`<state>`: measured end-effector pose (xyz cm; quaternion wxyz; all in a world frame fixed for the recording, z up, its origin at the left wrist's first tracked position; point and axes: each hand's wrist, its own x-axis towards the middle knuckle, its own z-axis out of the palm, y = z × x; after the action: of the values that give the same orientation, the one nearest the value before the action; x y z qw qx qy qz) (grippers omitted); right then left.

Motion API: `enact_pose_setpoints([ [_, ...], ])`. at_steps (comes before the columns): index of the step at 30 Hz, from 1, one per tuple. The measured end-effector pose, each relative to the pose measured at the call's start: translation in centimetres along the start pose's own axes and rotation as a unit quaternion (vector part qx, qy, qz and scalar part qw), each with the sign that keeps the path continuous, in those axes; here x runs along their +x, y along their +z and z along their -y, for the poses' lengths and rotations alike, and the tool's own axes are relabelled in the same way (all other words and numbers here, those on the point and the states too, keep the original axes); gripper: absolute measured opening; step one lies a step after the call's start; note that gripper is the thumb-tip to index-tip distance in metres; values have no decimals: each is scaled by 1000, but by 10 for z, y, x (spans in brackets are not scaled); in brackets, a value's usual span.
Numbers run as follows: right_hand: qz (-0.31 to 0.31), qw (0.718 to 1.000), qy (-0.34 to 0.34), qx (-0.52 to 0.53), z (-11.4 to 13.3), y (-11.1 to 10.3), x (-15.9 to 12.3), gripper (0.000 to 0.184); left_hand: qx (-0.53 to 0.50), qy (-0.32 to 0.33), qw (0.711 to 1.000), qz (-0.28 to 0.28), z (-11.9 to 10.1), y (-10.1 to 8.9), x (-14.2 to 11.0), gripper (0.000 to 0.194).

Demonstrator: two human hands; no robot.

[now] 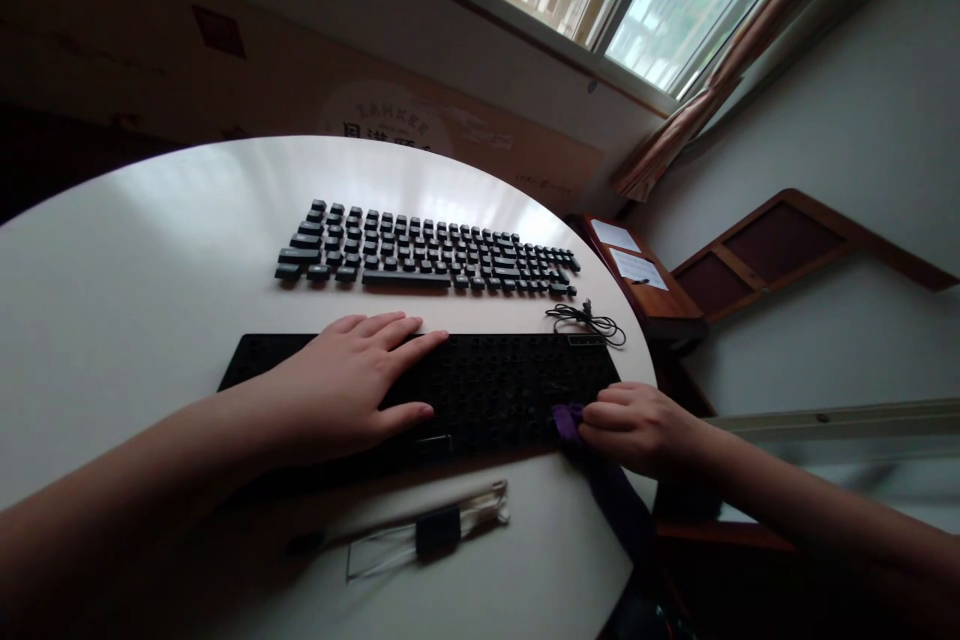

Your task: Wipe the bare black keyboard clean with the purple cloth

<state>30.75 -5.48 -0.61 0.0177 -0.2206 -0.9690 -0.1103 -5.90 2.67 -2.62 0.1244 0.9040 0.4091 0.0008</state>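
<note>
A black keyboard base (495, 385) with its keycaps removed lies across the near part of the round white table (135, 260). My left hand (352, 385) rests flat on its left half, fingers stretched out. My right hand (637, 425) is closed in a pinch on a purple cloth (571, 420) pressed against the base's right front corner; the cloth trails down past the table edge. The removed black keycaps (424, 250) are laid out in rows farther back on the table.
A coiled black cable (589, 320) lies by the base's far right corner. A clear plastic bag holding a small black tool and a white brush (442, 525) sits at the near edge. Wooden furniture with papers (637, 265) stands right of the table under a window.
</note>
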Motion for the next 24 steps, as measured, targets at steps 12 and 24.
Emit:
enact_pose_setpoints([
  [12,-161,951,254,67,18,-26,-36,14,13,-1,1000,8,0,0,2,84],
  [24,-25,948,287,135,34,7,17,20,13,-1,1000,8,-2,-3,2,84],
])
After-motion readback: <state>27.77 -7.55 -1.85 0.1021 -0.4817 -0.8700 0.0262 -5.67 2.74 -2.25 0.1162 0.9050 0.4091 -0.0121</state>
